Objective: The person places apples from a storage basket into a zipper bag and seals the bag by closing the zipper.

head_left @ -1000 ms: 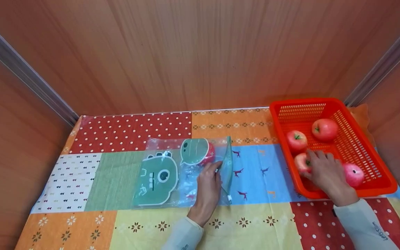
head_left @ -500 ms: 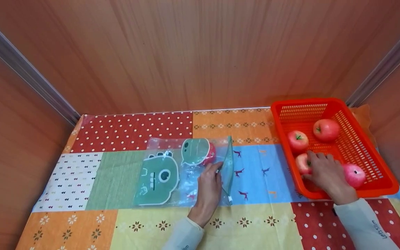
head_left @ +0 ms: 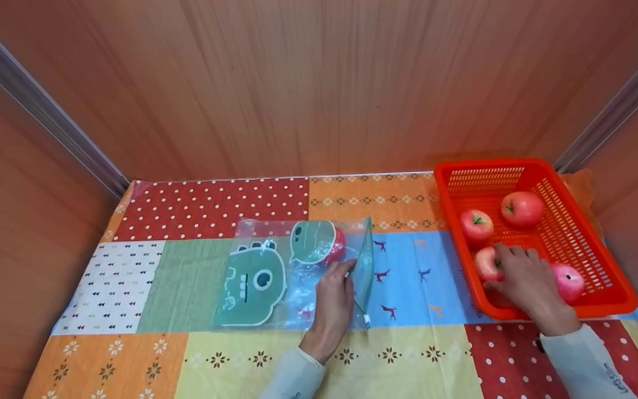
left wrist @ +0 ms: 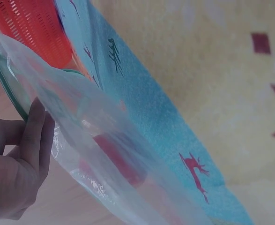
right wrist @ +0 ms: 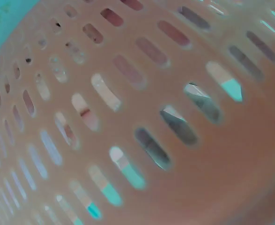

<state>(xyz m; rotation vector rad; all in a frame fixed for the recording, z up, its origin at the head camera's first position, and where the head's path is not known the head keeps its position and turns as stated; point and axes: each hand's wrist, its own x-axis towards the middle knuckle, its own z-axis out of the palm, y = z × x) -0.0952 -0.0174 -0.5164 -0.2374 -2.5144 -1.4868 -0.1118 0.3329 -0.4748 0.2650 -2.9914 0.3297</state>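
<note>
A clear zip bag [head_left: 297, 293] with a green one-eyed monster print lies flat on the patchwork cloth. Inside it, partly behind a green speech-bubble print, is a red apple [head_left: 336, 246]. My left hand [head_left: 333, 299] pinches the bag near its open end, beside the green zip strip [head_left: 364, 266]; the left wrist view shows thumb and fingers at that edge. In the red basket [head_left: 452, 221], my right hand [head_left: 529, 282] grips a pale red apple [head_left: 487, 265] from its right side, fingers over the top and thumb lower. The right wrist view holds only the slotted basket wall [right wrist: 221, 154].
Two more apples, one small [head_left: 477, 227] and one larger [head_left: 523, 209], lie toward the basket's back. A pinkish-red fruit [head_left: 568, 281] is at its front right. Wooden panels [head_left: 297, 88] enclose the table at the back and sides.
The right hand and the apple it grips have shifted slightly to the right and nearer. The left hand stays on the bag; the whole head view has drifted a little.
</note>
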